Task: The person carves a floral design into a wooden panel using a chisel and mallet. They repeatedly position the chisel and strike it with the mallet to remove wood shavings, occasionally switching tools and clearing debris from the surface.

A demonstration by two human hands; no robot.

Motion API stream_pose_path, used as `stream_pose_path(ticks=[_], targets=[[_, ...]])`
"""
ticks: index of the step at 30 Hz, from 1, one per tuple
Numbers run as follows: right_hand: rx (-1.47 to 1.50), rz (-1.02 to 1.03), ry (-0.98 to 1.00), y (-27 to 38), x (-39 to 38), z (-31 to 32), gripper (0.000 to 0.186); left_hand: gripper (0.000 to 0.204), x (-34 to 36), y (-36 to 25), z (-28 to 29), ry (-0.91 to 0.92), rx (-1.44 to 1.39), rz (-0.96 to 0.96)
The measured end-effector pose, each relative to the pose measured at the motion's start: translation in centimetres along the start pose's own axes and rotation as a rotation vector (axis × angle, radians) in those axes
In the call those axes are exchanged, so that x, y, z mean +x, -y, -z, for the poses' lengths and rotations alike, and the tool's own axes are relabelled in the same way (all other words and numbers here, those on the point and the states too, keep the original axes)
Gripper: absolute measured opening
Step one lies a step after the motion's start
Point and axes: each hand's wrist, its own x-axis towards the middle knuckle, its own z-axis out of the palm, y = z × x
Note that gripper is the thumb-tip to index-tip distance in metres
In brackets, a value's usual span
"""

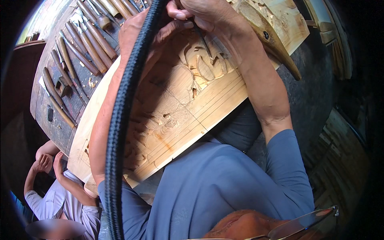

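At twelve o'clock, the left hand (135, 30) and right hand (208, 12) meet around a slim carving chisel (203, 39), exact grip half-hidden, above the central carved wooden panel (218, 100). Overpressing could skid its tip into the leaf relief (205, 69).

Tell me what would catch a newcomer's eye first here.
Probably the thick black braided cord, which runs from the top edge to the bottom, left of centre. Next would come the pale carved wooden board across the middle, with the left hand and right hand close together around a slim dark tool. Wooden-handled tools lie at upper left.
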Motion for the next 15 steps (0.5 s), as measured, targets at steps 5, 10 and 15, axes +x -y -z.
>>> stream_pose_path(ticks=[5,10,15], targets=[[-0.056,0.029,-0.04,0.2,-0.3,-0.2,0.035,0.023,0.1,-0.2,0.3,0.0,0.04,-0.004],[0.004,0.058,-0.013,0.0,-0.8,-0.1,0.027,0.025,0.1,0.0,0.3,-0.002,0.08,-0.007],[-0.006,0.134,-0.031,0.7,-1.5,-0.5,0.015,0.027,0.1,-0.4,0.2,0.02,0.086,-0.003]])
